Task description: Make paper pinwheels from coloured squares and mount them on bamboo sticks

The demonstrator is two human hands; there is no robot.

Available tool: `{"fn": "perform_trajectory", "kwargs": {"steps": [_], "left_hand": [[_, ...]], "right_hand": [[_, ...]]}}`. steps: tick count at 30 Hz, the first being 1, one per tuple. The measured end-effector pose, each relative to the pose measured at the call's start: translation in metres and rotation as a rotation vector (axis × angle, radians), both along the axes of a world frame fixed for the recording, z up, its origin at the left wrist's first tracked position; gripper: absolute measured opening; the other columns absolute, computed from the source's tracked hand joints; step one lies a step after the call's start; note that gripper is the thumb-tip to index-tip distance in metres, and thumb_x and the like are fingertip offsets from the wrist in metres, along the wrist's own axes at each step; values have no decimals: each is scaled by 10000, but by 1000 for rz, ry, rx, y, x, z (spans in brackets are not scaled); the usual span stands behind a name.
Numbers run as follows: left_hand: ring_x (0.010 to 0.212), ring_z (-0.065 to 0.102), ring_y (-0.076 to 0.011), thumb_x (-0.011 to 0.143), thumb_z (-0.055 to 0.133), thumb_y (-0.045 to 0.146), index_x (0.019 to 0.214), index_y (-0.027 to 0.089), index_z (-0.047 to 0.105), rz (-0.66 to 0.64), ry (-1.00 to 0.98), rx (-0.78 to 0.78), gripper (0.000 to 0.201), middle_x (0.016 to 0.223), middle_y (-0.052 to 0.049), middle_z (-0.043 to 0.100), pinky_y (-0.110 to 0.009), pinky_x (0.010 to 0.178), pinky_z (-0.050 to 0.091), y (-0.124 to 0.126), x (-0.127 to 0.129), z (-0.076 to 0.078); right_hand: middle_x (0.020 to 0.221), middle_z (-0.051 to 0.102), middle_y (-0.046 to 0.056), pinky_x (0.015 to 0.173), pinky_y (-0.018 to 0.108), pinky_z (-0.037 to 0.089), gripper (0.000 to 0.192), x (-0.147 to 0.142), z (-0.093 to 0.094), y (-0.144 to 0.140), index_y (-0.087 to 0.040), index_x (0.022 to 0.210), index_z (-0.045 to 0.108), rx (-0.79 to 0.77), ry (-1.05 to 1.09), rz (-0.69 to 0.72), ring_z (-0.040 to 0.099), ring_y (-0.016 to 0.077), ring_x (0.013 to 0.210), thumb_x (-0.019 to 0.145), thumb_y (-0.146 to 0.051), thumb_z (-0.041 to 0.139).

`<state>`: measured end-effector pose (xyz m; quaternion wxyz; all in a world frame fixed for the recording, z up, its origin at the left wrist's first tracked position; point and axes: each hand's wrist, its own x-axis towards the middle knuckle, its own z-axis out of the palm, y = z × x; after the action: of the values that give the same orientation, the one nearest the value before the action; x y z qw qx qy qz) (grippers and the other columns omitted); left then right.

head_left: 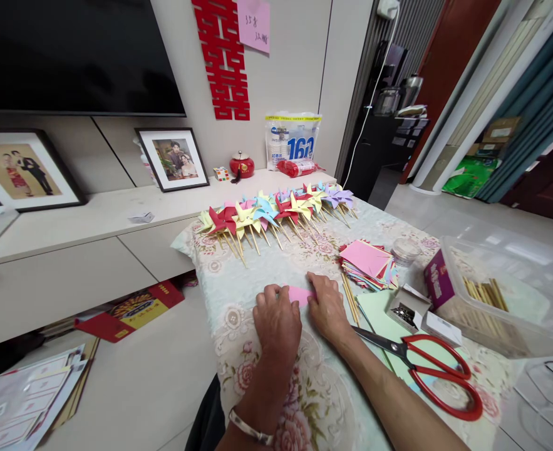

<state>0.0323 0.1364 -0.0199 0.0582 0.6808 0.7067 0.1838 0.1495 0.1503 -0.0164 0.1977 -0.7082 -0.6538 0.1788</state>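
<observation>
Centre of frame: I see my left hand [277, 318] and right hand [327, 307] pressed flat, fingers together, on a pink paper [300, 294] lying on the tablecloth [238, 294]. I judge the paper light, thin, easily creased and apt to slide; best held by an edge or corner. It is small and plain pink, mostly hidden. Right of it: paper stack [366, 263], scissors [433, 369].

Looking like someone's living room: framed wedding photos [175, 158] are sitting under a big TV [74, 56], red double-happiness cutout [223, 59] hanging beside it.
</observation>
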Motion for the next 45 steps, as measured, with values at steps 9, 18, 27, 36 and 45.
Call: {"fn": "perform_trajectory", "kwargs": {"steps": [9, 18, 27, 36, 45], "left_hand": [[1094, 531, -298, 899, 577, 245, 1252, 166, 599, 4, -50, 5, 362, 1187, -112, 613, -395, 866, 415, -1, -1, 0], [1100, 536, -292, 860, 564, 182, 1245, 183, 596, -14, -117, 26, 387, 1184, -102, 625, -396, 889, 410, -1, -4, -6], [1096, 575, -277, 802, 537, 91, 1274, 161, 551, -133, -376, 188, 478, 1134, -115, 650, -441, 980, 438, -16, -15, -24], [1189, 568, -271, 775, 528, 79, 1333, 106, 499, -144, -610, 233, 560, 1252, -167, 597, -427, 1004, 486, -66, -23, -33], [986, 655, -245, 747, 634, 190, 1286, 125, 536, -26, -1027, 90, 551, 1175, -162, 607, -392, 842, 543, -101, -30, -15]], "right_hand": [[1217, 663, 83, 958, 355, 388, 566, 6, -10, 5, -179, 1358, 525, 65, 142, 5, 531, 260, 1122, 801, -78, 533], [1170, 664, 112, 971, 373, 379, 556, 5, -7, 0, -149, 1349, 532, 78, 63, 131, 534, 262, 1129, 796, -95, 543], [953, 709, 64, 892, 335, 447, 626, 6, -8, -8, -99, 1341, 577, 72, 227, 121, 608, 233, 937, 719, -101, 648], [900, 695, 31, 735, 285, 507, 566, 3, -13, -43, -115, 1289, 619, 118, 457, 117, 619, 165, 739, 723, -124, 627], [1110, 659, 64, 634, 253, 501, 622, -7, -15, -76, -185, 1280, 606, 129, 1010, 76, 578, 102, 654, 679, -245, 752]]}}
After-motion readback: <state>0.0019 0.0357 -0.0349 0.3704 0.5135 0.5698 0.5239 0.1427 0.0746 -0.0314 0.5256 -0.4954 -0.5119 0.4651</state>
